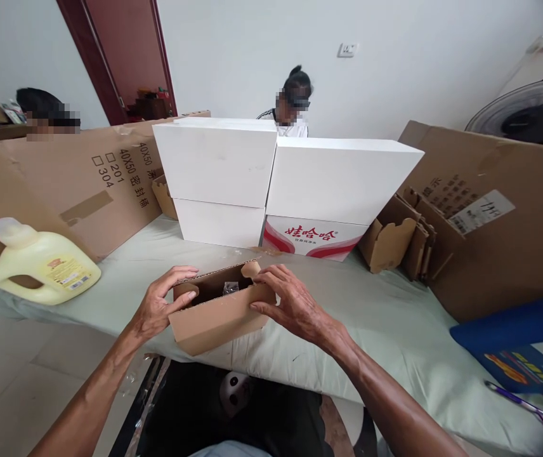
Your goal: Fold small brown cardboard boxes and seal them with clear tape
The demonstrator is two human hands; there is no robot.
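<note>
I see a small brown box (219, 327) at the near edge of the green cloth (338, 317), in front of the white boxes (219, 165). It is plain cardboard with an open top and a little round flap at each end. A shiny clear thing (230, 289) shows inside. The left hand (156, 304) and right hand (293, 303) each grip one end.

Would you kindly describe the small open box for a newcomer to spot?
On the pale green tablecloth, find the white boxes. Nearer, the left hand and right hand hold the small box. Its brown cardboard and visible interior set it apart.
</note>
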